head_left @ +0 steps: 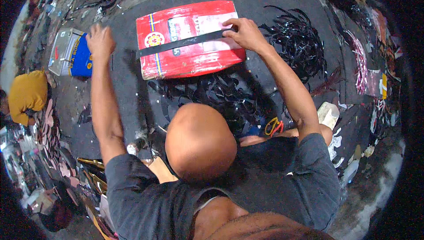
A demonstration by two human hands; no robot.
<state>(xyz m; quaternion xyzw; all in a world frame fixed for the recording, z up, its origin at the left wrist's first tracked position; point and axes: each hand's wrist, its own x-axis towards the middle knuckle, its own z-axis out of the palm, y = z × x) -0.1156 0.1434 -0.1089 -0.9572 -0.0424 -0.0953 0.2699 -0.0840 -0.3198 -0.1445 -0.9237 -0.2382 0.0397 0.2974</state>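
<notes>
A red cardboard box (185,65) with a flower emblem lies in front of me. Across its top runs a flat black strip (187,42), slightly slanted. My right hand (247,35) is at the strip's right end, thumb and fingers closed on it near the box's right edge. Off to the left, my left hand (101,41) is blurred by motion and its fingers are hard to read. It is close to a clear container with a blue and yellow label (80,57); whether they touch I cannot tell.
A tangled pile of shiny black strips (298,41) lies right of the box, with more black strips (216,92) on its near side. Yellow and orange loops (274,126) lie by my leg. Pink strips (358,63) are at far right, a mustard-yellow cloth (28,94) at far left. Scraps litter the floor.
</notes>
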